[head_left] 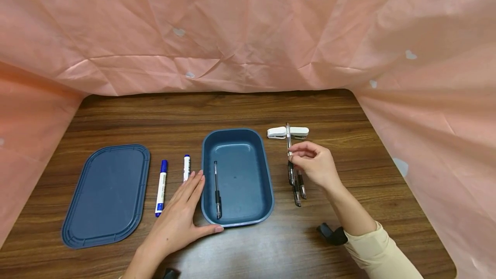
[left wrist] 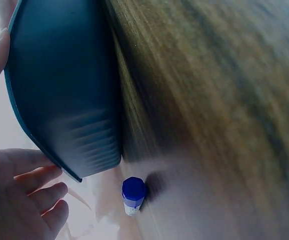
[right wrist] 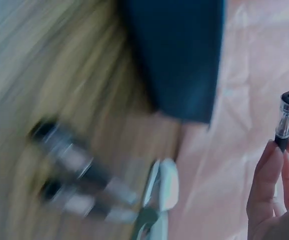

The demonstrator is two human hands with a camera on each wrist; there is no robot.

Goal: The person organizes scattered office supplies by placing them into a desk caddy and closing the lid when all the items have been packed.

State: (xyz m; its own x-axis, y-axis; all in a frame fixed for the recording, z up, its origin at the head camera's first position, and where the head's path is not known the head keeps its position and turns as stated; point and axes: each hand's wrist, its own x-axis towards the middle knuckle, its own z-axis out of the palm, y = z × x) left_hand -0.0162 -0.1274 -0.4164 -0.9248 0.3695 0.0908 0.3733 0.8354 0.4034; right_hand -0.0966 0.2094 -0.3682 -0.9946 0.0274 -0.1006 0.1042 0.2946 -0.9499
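Observation:
My left hand (head_left: 178,218) rests its fairly straight fingers on the left rim of a blue plastic box (head_left: 244,184), its thumb at the near edge. Inside the box, along the left side, lies one black gel pen (head_left: 217,188). My right hand (head_left: 315,165) pinches another clear-and-black gel pen (head_left: 289,141) between thumb and fingers, right of the box. In the right wrist view that pen (right wrist: 286,120) is lifted off the table. Below the hand two more gel pens (head_left: 296,195) lie side by side, blurred in the right wrist view.
A white stapler-like object (head_left: 277,132) lies behind the held pen, partly covered by it. Left of the box are two blue-capped markers (head_left: 161,188), one partly behind my left hand. A blue lid (head_left: 106,197) lies further left. Pink cloth (head_left: 248,33) surrounds the wooden table.

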